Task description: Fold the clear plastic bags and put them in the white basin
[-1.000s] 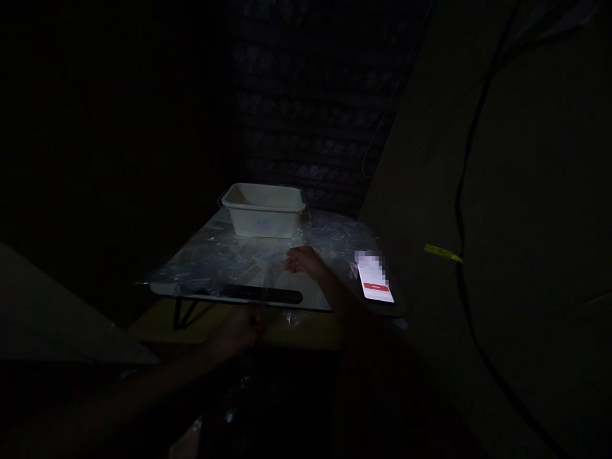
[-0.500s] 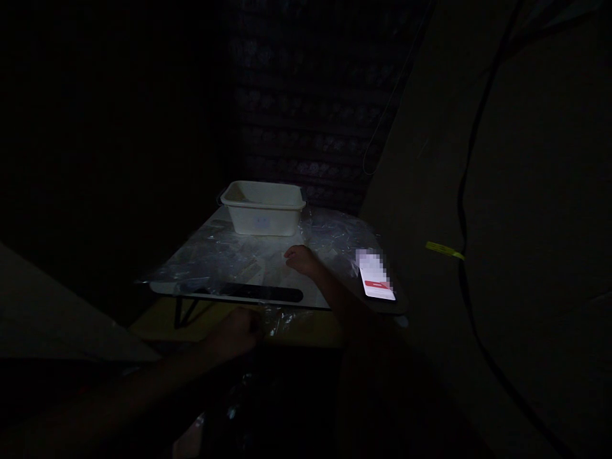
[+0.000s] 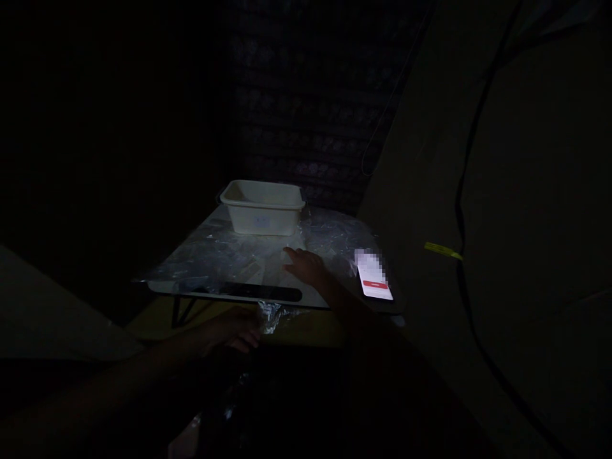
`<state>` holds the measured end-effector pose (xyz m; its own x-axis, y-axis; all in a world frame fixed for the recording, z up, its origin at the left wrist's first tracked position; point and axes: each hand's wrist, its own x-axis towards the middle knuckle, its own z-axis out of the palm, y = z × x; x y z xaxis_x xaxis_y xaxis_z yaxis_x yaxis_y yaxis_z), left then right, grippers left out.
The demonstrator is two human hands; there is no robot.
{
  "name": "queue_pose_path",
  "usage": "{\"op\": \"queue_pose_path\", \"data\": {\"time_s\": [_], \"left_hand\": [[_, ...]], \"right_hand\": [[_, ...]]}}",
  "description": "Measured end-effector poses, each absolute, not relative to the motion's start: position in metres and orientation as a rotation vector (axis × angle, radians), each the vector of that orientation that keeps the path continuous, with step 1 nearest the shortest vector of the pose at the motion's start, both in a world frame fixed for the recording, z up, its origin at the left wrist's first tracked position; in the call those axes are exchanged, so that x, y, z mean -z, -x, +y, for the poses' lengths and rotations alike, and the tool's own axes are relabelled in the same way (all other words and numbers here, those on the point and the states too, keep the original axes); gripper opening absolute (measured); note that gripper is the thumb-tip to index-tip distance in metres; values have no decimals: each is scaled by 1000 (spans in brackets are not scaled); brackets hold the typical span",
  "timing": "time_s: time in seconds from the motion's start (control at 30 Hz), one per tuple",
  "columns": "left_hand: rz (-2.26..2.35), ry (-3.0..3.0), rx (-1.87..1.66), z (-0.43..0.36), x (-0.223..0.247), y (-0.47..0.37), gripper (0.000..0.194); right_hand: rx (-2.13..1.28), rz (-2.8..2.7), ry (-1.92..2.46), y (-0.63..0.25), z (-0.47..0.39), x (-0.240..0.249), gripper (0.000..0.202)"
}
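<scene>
In the dim head view, my right hand is above a small white folding table, its thumb and a finger apart and nothing visible between them. Clear plastic film lies crinkled across the tabletop beneath it. My left hand is lower, just in front of the table's near edge, with fingers loosened and partly spread. Beside its fingertips hangs a shiny bit of clear plastic; whether they touch is too dark to tell. Behind my right hand stands a white plastic tub with a small label.
A lit phone lies at the table's right side. A dark slot runs along the near edge. On the right hangs a cloth wall with a dark cord and a yellow tag. Darkness hides the left side.
My left hand has gone from a fist to loosened fingers and shifted slightly left. The fingers of my right hand have spread from a closed pinch. The hanging plastic now shows more beside my left hand.
</scene>
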<state>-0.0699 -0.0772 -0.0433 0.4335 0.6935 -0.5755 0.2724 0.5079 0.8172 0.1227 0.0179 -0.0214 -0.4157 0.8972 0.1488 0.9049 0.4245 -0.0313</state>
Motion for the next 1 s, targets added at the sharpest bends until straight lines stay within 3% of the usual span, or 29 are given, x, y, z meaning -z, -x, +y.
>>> {"op": "queue_pose_path", "data": {"time_s": [0.3, 0.53, 1.0], "left_hand": [[1150, -1037, -356, -77, 38, 67, 20], [1119, -1029, -333, -78, 39, 68, 18], [1181, -982, -289, -80, 35, 66, 19]], "right_hand": [[153, -2443, 1558, -117, 15, 12, 49], [58, -2595, 1377, -85, 8, 22, 75], [225, -2505, 1381, -92, 22, 32, 72]]}}
